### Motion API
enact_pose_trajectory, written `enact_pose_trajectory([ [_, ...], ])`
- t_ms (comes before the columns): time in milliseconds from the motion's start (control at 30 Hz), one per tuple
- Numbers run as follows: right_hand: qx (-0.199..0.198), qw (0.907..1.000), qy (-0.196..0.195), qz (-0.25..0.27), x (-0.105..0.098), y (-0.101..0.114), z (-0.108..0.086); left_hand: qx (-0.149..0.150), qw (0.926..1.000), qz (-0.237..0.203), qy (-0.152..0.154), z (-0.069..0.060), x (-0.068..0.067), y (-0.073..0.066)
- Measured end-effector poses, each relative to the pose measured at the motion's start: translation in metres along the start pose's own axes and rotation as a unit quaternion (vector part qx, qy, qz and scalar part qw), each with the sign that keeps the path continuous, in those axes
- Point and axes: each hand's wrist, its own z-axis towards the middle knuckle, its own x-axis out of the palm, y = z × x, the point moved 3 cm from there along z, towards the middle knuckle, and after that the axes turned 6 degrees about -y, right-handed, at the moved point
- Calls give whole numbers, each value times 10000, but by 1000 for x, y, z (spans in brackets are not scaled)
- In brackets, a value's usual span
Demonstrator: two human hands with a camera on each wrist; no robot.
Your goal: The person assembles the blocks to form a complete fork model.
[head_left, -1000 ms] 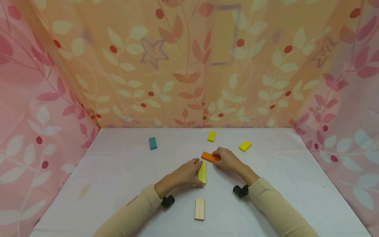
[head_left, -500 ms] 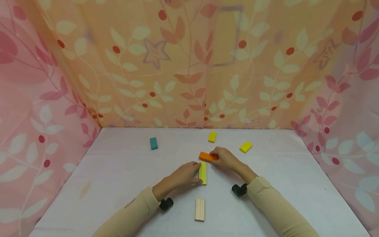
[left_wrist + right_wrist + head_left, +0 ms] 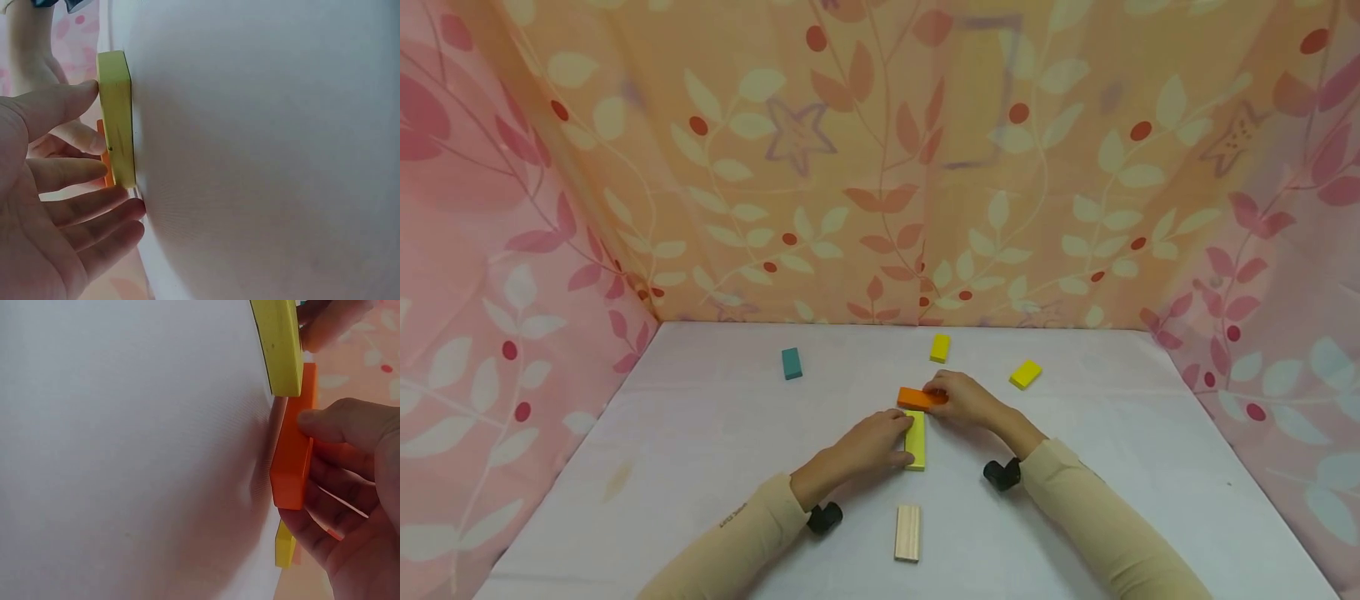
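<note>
Near the middle of the white table, my left hand (image 3: 867,442) holds a light yellow wooden block (image 3: 916,443) lengthwise, thumb by its near end and fingers by its far end. Just beyond it an orange block (image 3: 913,398) lies crosswise, its right end gripped by my right hand (image 3: 964,400). In the right wrist view the thumb presses the face of the orange block (image 3: 294,450), with fingers behind it. The yellow block (image 3: 280,347) stands close to the orange one there; whether they touch I cannot tell. From the left wrist, the yellow block (image 3: 117,125) partly hides the orange one.
A plain wooden block (image 3: 907,533) lies nearer me. Farther back are a teal block (image 3: 792,363) on the left and two bright yellow blocks, one (image 3: 940,347) behind the right hand and another (image 3: 1026,374) to its right. Patterned cloth walls (image 3: 880,167) enclose the table.
The right hand has slid the orange block left, over the far end of the light yellow block, and turned it more crosswise. The left hand stays on its block, its thumb shifting slightly.
</note>
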Motion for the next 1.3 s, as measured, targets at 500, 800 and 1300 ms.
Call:
enact_pose_trajectory([
  [500,-420,9982,423,99,-1,4,8,-38,10000,55,11,-2,-2,-3],
  [800,-561,9968,526,208,0,4,9,39,9999,151,-43,-3,-3,-5],
  [1300,-569,9966,582,150,3,4,9,55,9999,53,-79,-2,-4,-4],
])
